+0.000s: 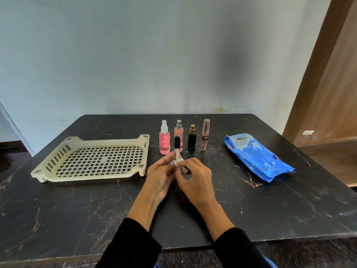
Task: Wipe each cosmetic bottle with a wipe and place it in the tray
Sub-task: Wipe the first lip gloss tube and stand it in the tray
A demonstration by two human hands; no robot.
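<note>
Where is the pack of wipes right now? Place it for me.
In the head view the blue pack of wipes lies flat on the table's right side, right of the row of standing bottles.

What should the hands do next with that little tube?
Probably rub the wipe along the tube a bit more. The left hand holds the tube upright while the right hand pinches the wipe against its lower part. The tray has nothing in it, and four bottles stand waiting behind.
</note>
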